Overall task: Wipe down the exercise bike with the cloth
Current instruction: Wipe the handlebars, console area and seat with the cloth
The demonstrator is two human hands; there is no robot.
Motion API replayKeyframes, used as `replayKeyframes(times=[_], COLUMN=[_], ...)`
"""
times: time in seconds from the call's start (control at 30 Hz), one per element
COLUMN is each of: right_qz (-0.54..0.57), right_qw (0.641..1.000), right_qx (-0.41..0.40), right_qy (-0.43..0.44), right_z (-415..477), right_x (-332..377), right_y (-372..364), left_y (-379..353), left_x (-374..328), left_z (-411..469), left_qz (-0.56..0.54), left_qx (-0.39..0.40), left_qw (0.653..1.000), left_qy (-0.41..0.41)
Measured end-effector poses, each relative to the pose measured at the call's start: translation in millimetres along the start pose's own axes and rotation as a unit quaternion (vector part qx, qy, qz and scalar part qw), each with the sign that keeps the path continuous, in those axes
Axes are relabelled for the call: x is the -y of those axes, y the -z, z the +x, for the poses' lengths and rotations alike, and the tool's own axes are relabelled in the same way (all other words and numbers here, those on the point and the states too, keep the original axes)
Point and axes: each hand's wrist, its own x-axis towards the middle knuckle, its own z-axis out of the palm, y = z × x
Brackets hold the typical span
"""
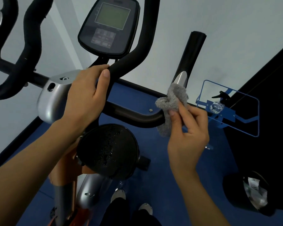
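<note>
head: right hand (186,136) presses cloth (170,105) on handlebar bend (137,117); left hand (87,95) clasps foam.

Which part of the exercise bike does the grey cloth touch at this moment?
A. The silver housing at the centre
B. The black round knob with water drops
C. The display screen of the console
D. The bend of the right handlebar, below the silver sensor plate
D: the right hand presses the grey cloth around the bend of the right handlebar, just under the silver sensor plate, while the left hand grips the inner foam bar.
</note>
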Motion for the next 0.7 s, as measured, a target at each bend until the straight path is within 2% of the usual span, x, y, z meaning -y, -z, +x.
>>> replayKeyframes(times=[0.1,0.23,0.3,0.43,0.6,0.7], right_qz=[-0.009,-0.023,-0.034,-0.099,-0.106,-0.121], right_qw=[1.0,0.998,0.998,0.992,0.992,0.982], right_qx=[0.001,-0.059,-0.042,0.044,0.037,0.082], right_qy=[-0.009,0.003,0.029,0.068,0.055,0.117], right_z=[12,45,55,43,73,65], right_x=[6,9,10,6,0,5], right_y=[10,24,20,-1,-8,-13], left_y=[3,2,-3,-14,-16,-15], left_x=[-1,-7,-13,-19,-17,-19], left_z=[2,14,24,43,41,43], left_qz=[0.045,0.074,0.075,0.072,0.068,0.064], left_qx=[0.023,0.041,0.038,0.047,0.047,0.051], left_qw=[0.998,0.995,0.995,0.995,0.995,0.995], left_qy=[-0.028,-0.052,-0.055,-0.059,-0.059,-0.061])
